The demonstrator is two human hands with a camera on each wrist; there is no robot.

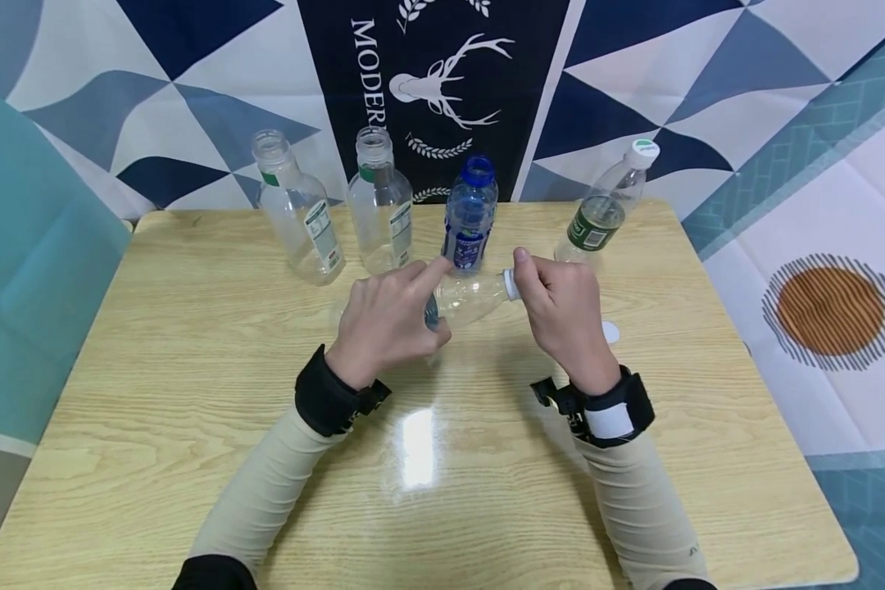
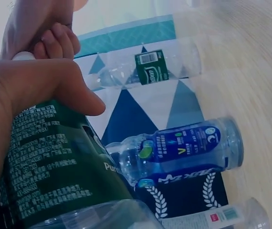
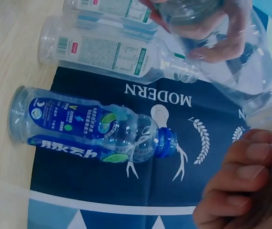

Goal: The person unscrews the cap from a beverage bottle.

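My left hand (image 1: 394,315) grips a clear plastic bottle (image 1: 472,299) round its body, and the bottle lies sideways with its neck to the right. Its green label (image 2: 64,167) shows large in the left wrist view. At the neck end, my right hand (image 1: 564,307) holds the white cap (image 1: 512,285) between curled fingers and thumb. The cap sits on the bottle's mouth in the right wrist view. Just behind the held bottle stands a blue-labelled bottle (image 1: 469,225) with a blue neck.
Two uncapped clear bottles, one at the far left (image 1: 302,221) and one beside it (image 1: 381,213), stand at the table's back edge. A white-capped bottle with a green label (image 1: 596,225) stands back right. A loose white cap (image 1: 610,332) lies by my right wrist. Patterned cloth (image 1: 251,49) hangs behind.
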